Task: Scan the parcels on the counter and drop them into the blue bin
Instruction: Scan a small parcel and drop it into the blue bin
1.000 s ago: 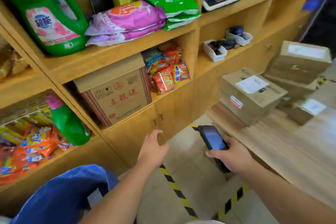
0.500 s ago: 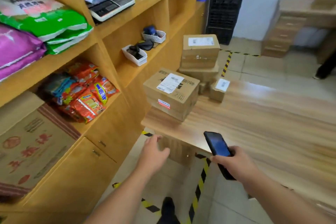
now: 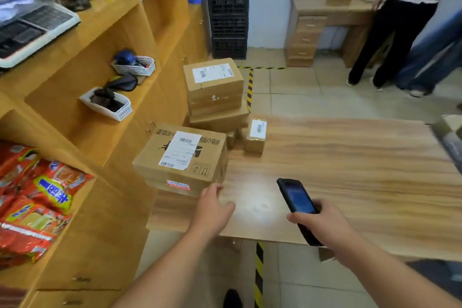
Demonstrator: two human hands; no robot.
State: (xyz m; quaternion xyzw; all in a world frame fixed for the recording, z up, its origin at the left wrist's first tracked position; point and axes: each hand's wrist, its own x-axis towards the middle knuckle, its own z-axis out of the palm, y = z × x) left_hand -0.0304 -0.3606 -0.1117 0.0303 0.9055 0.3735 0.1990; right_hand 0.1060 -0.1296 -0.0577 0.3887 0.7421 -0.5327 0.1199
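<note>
Several cardboard parcels stand at the left end of the wooden counter (image 3: 350,162). The nearest parcel (image 3: 182,157) carries a white label on top. Behind it a stack of boxes (image 3: 213,82) rises, and a small parcel (image 3: 256,136) stands to its right. My left hand (image 3: 212,207) reaches over the counter with relaxed fingers, its fingertips just at the near parcel's lower right corner. My right hand (image 3: 317,222) grips a black handheld scanner (image 3: 297,202) above the counter's front edge. The blue bin is out of view.
Wooden shelves (image 3: 105,40) with snack packs, white baskets and a scale line the left side. A black crate stack (image 3: 228,7) and a small desk (image 3: 322,22) stand at the back wall. Two people's legs (image 3: 390,40) are at the far right.
My view has swung right from the shelves and blue bin to the counter. My left hand has moved forward to the near parcel. The scanner stays in my right hand.
</note>
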